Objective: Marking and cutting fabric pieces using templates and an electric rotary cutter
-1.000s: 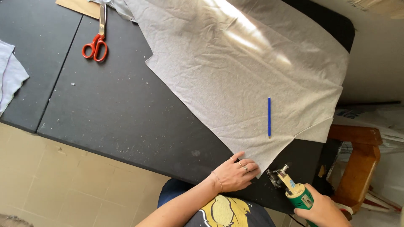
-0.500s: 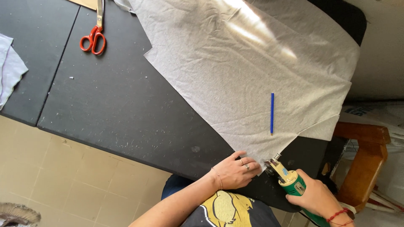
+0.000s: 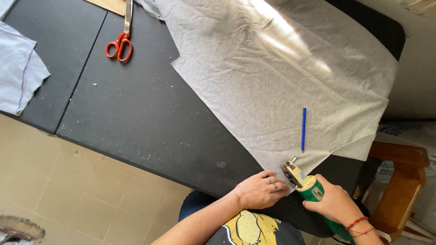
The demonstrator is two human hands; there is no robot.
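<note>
A large sheet of light grey fabric (image 3: 281, 77) lies spread over a black table (image 3: 136, 118). My left hand (image 3: 261, 190) presses flat on the fabric's near corner at the table's front edge. My right hand (image 3: 334, 204) grips a green and yellow electric rotary cutter (image 3: 302, 180), whose round blade touches the fabric corner right beside my left fingers. A blue pencil (image 3: 303, 129) rests on the fabric a little beyond the cutter.
Orange-handled scissors (image 3: 121, 43) lie at the table's far left. Pale folded cloth (image 3: 20, 77) hangs over the left edge. A wooden stool (image 3: 402, 181) stands at the right. Beige floor tiles (image 3: 91, 199) show below the table.
My right hand has brought the cutter leftward up to the fabric corner, next to my left hand. The left hand has stayed on the corner. The camera has shifted slightly.
</note>
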